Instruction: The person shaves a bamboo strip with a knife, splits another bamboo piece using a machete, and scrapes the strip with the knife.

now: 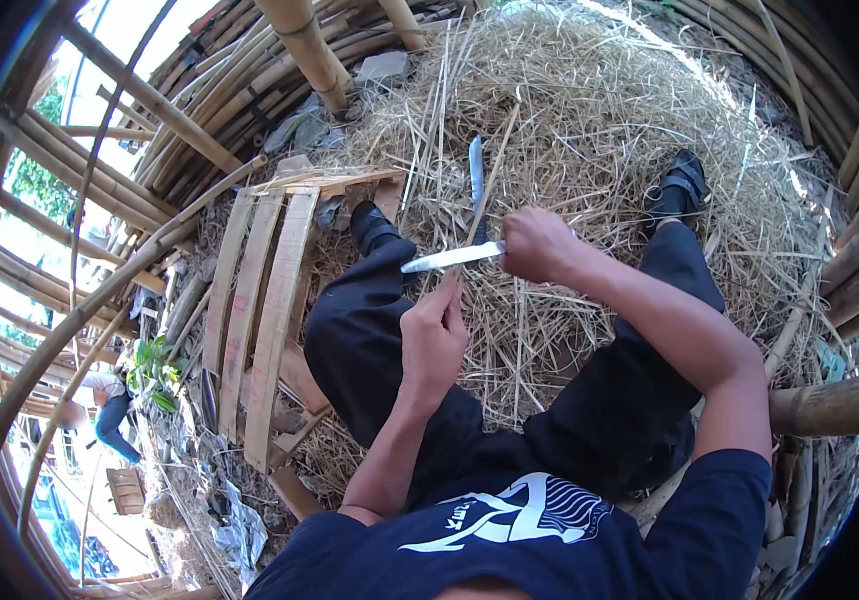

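Observation:
My right hand (539, 245) is closed around the handle of a knife (452, 257), whose bright blade points left above my left hand. Between the thumb and fingers of my left hand (434, 335) is the lower end of a thin bamboo strip (497, 165), which slants up and to the right. The blade lies across this strip near my left fingertips. Beyond my hands, a second blade (476, 170) with a dark handle rests on the shavings between my feet.
Bamboo shavings (599, 110) cover the ground around my legs. A wooden slatted crate (274, 300) stands at my left. Bamboo poles (304, 50) rise at the upper left, and a thick pole (829, 403) is by my right elbow. Another person (109, 410) is at the far left.

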`<control>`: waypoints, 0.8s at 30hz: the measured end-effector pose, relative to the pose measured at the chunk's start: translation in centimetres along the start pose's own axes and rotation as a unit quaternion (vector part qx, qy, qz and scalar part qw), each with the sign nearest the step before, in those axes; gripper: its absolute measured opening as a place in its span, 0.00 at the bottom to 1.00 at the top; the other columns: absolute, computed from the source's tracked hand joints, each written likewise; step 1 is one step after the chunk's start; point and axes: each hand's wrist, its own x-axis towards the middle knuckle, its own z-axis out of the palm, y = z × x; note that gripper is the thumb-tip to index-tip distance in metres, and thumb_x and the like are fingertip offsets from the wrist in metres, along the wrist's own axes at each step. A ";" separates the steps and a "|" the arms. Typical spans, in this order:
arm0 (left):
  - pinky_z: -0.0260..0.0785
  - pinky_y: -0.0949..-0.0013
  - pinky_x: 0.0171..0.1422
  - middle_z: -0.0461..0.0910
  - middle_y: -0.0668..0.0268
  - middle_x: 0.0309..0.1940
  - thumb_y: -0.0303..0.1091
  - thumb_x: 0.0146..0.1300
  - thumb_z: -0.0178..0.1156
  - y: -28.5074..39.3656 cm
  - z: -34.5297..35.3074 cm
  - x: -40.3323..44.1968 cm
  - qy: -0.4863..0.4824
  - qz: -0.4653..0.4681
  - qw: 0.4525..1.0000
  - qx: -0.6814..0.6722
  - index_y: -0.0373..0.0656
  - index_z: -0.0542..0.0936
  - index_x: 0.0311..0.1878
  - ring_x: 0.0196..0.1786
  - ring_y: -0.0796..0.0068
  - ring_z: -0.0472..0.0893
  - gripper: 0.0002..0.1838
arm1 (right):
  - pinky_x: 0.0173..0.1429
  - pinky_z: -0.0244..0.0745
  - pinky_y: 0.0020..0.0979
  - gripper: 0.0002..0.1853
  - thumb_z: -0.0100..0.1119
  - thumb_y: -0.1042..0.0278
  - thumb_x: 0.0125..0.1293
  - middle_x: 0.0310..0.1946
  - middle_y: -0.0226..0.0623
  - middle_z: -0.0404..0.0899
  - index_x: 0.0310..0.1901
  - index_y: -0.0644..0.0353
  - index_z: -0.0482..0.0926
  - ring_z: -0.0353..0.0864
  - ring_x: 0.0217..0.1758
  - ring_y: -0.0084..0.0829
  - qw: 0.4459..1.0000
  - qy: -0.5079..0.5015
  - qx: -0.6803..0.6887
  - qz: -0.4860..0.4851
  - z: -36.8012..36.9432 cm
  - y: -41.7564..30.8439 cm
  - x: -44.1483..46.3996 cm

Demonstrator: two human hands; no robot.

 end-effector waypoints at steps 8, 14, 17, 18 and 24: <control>0.69 0.64 0.30 0.78 0.45 0.28 0.21 0.65 0.53 -1.5 -1.2 -2.2 0.042 -0.007 0.999 0.020 0.31 0.77 0.54 0.27 0.56 0.81 0.15 | 0.40 0.80 0.40 0.10 0.57 0.67 0.50 0.25 0.49 0.82 0.28 0.66 0.82 0.84 0.30 0.42 0.994 0.020 -0.089 0.065 -0.9 2.7 3.0; 0.69 0.75 0.35 0.82 0.57 0.27 0.24 0.68 0.52 -1.8 -2.6 -8.2 0.009 -0.021 1.000 -0.016 0.31 0.78 0.53 0.32 0.82 0.80 0.13 | 0.52 0.78 0.40 0.20 0.55 0.58 0.59 0.42 0.50 0.83 0.44 0.67 0.82 0.84 0.46 0.45 0.909 0.186 -0.024 0.373 -7.1 14.0 3.6; 0.51 0.81 0.24 0.61 0.78 0.18 0.30 0.72 0.50 -2.0 -3.3 -7.8 -0.042 -0.170 0.980 -0.099 0.35 0.79 0.47 0.21 0.92 0.59 0.11 | 0.52 0.78 0.43 0.21 0.56 0.57 0.60 0.42 0.52 0.83 0.46 0.66 0.81 0.84 0.47 0.46 0.914 0.177 -0.047 0.363 -5.9 14.4 3.5; 0.50 0.81 0.23 0.60 0.79 0.17 0.31 0.73 0.48 -2.7 -3.1 -7.2 -0.057 -0.182 0.971 -0.145 0.36 0.78 0.48 0.19 0.92 0.58 0.11 | 0.52 0.78 0.43 0.21 0.56 0.57 0.60 0.42 0.52 0.83 0.46 0.66 0.81 0.84 0.47 0.46 0.915 0.175 -0.052 0.359 -5.8 13.5 3.5; 0.43 0.82 0.16 0.56 0.80 0.16 0.34 0.76 0.44 -3.3 -3.3 -2.3 -0.123 -0.273 0.868 -0.395 0.40 0.73 0.50 0.13 0.93 0.52 0.12 | 0.40 0.80 0.39 0.13 0.54 0.65 0.59 0.26 0.49 0.82 0.33 0.67 0.83 0.83 0.28 0.42 0.994 -0.016 0.013 0.109 -3.3 1.4 1.4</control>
